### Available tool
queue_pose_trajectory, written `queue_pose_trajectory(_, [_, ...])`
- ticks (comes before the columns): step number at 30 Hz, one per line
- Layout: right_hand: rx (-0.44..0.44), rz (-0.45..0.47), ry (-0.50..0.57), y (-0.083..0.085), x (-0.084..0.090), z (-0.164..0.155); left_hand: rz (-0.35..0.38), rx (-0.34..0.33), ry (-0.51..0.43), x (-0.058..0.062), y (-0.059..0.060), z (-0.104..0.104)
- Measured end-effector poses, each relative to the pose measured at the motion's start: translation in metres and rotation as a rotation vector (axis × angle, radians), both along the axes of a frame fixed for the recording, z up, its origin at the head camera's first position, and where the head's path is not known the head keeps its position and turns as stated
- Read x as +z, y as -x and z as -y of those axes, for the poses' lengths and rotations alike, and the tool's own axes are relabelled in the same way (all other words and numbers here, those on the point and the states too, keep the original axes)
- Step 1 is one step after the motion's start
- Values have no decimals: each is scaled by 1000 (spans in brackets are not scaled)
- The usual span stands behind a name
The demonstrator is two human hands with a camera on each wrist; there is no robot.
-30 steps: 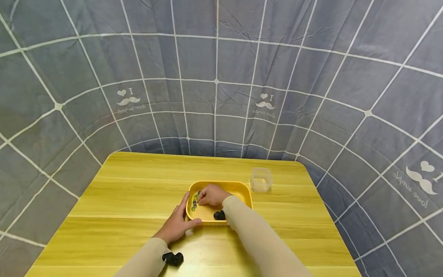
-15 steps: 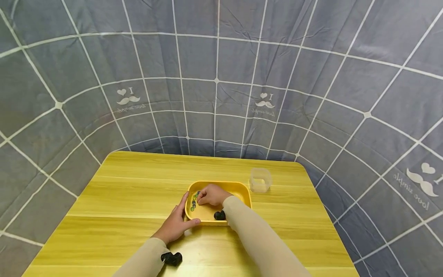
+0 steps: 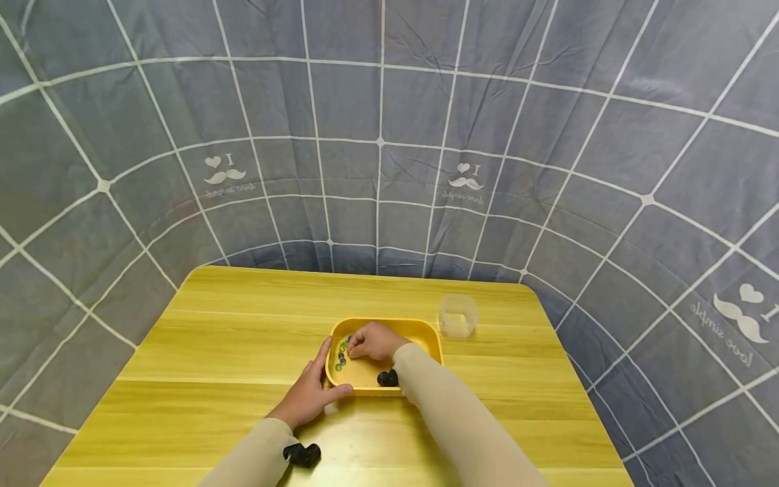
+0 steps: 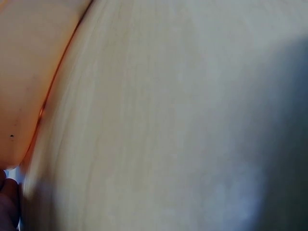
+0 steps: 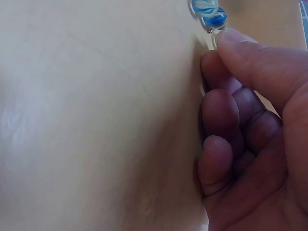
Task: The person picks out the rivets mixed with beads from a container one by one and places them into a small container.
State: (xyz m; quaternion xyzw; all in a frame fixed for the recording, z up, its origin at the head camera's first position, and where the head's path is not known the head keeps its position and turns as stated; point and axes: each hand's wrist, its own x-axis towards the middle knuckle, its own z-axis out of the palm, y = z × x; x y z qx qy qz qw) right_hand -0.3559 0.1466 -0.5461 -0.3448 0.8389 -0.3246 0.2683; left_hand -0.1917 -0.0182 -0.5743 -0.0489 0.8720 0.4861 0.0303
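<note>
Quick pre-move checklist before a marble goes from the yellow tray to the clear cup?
1. Yellow tray steadied: ok, left hand holds its near left corner.
2. Right hand at the marbles: ok, curled fingers rest on the tray floor beside a blue marble.
3. Marble actually pinched: cannot tell, fingertips hide the contact.
4. Clear cup upright, right of the tray: ok.
5. Path from tray to cup clear: ok, bare table between them.
</note>
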Motion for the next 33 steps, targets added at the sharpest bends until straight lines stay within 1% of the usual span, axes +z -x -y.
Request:
queue_pose_trajectory(9, [4,-20,14,2,-1,0,10,6,1,3,-1,0])
queue_pose_trajectory(13, [-4,-9,11,4,0,0,16,12,4,4,0,0])
queue_pose_trajectory(16, [-11,17,13,4,3,-2,22,14,4,5,0,0])
queue_pose_trajectory(21, [-19,31,16,7,7,-4,18,15,4,7,1,0])
queue_pose_trajectory(26, [-33,46,23,10,7,-7,16,13,1,10,2,0])
queue_pose_trajectory(33, [-36,41,30,15,16,-14,15,-1,-10,13,4,2])
